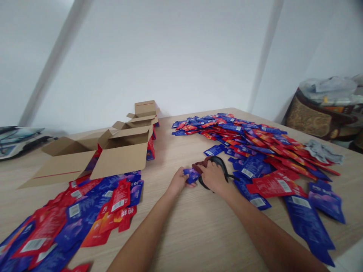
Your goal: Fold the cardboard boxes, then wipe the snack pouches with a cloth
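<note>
Over the middle of the table, my left hand [180, 181] is closed on the edge of a small blue-purple pouch [191, 175]. Right beside it, my right hand [213, 176] is closed on a dark reddish-brown piece [198, 166], perhaps cloth, which touches the pouch. What exactly it is I cannot make out. A black curved object [219, 162] with a thin strip sticking out lies around and partly under my right hand; its kind is unclear. Another blue pouch [214, 150] lies just beyond that hand.
To the right spreads a large heap of blue and red pouches [241, 132], with a grey cloth [323, 151] at its edge. More pouches [76, 219] overlap at the left front. Open cardboard boxes [121, 156] stand behind them, flaps out. A patterned chair [310, 113] holds plastic bags.
</note>
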Action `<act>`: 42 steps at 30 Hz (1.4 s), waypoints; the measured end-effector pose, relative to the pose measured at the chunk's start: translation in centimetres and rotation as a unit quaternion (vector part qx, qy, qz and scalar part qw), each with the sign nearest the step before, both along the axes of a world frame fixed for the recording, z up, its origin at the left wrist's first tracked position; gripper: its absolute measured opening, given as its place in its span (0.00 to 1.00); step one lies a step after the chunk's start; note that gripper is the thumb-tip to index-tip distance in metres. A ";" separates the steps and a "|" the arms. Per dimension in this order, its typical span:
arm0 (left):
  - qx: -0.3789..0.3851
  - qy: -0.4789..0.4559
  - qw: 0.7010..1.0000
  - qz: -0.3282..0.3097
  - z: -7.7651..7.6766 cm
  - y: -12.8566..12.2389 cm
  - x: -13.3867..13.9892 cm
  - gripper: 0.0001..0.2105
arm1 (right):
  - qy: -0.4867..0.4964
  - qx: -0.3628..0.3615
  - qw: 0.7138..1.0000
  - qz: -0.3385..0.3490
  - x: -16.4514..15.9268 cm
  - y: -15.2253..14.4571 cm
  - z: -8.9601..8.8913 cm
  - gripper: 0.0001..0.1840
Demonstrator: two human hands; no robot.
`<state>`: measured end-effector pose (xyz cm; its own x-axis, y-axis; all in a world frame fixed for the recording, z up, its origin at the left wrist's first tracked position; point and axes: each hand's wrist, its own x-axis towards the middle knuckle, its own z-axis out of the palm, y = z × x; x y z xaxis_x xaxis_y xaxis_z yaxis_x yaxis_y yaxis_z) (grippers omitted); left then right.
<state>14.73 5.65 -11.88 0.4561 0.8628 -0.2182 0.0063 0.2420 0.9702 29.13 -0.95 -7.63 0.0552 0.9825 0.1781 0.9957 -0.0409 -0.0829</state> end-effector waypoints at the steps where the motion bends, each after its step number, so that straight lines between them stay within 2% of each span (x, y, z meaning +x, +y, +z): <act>1: 0.004 0.003 1.000 0.004 0.0 0.0 0.0 0.11 | -0.002 0.004 1.000 0.011 0.0 -0.1 0.0 0.21; 3: 0.018 0.000 1.000 0.021 0.0 0.0 0.0 0.10 | 0.000 0.011 0.999 0.047 -0.2 -0.3 0.0 0.21; 5: 0.023 -0.011 0.999 0.028 -0.1 0.0 0.0 0.10 | 0.009 0.004 0.999 0.053 -0.3 -0.3 -0.1 0.22; 9: -0.011 -0.034 0.999 0.014 -0.1 0.0 -0.1 0.11 | 0.012 -0.022 0.999 -0.028 1.1 0.3 -0.2 0.22; 11: -0.028 -0.039 0.999 0.018 -0.1 0.1 -0.1 0.11 | 0.006 -0.016 0.999 -0.040 1.5 0.2 -0.4 0.22; 14: -0.039 -0.035 0.998 0.042 -0.1 0.2 0.0 0.08 | 0.008 0.003 1.000 0.007 0.2 -0.9 -0.4 0.23; 18: 0.011 -0.027 0.996 0.081 -0.1 0.2 -0.3 0.03 | 0.039 0.019 0.992 0.115 -3.2 -3.0 0.0 0.23; 22: 0.037 -0.037 0.991 0.119 0.1 0.4 -0.9 0.04 | 0.132 -0.052 0.976 0.165 -3.7 -3.4 0.4 0.20; 24: 0.069 -0.057 0.987 0.135 0.5 0.7 -1.3 0.07 | 0.186 -0.083 0.961 0.185 -2.7 -3.1 0.5 0.20; 26: 0.128 -0.062 0.981 0.135 1.2 1.0 -1.8 0.10 | 0.243 -0.059 0.948 0.197 -1.4 -2.7 0.5 0.22; 30: 0.244 -0.032 0.965 0.093 2.2 1.3 -3.0 0.10 | 0.322 0.104 0.929 0.152 1.0 -2.2 1.1 0.25; 32: 0.267 -0.018 0.959 0.092 2.1 1.5 -3.3 0.13 | 0.317 0.181 0.926 0.101 1.9 -2.2 1.4 0.26; 34: 0.278 0.027 0.954 0.106 1.7 1.6 -3.3 0.12 | 0.297 0.226 0.926 0.060 2.4 -2.2 1.5 0.26; 36: 0.300 0.110 0.942 0.100 1.2 1.6 -3.1 0.10 | 0.279 0.231 0.931 0.038 2.3 -2.2 1.4 0.26; 38: 0.347 0.194 0.915 0.070 0.7 1.4 -2.7 0.15 | 0.259 0.212 0.942 0.038 1.6 -2.1 1.0 0.26; 40: 0.406 0.244 0.880 0.038 0.4 1.0 -2.2 0.19 | 0.219 0.177 0.958 0.058 0.5 -2.1 0.5 0.25; 42: 0.447 0.263 0.855 0.000 0.5 0.5 -1.8 0.19 | 0.166 0.122 0.974 0.094 -0.7 -2.0 0.0 0.22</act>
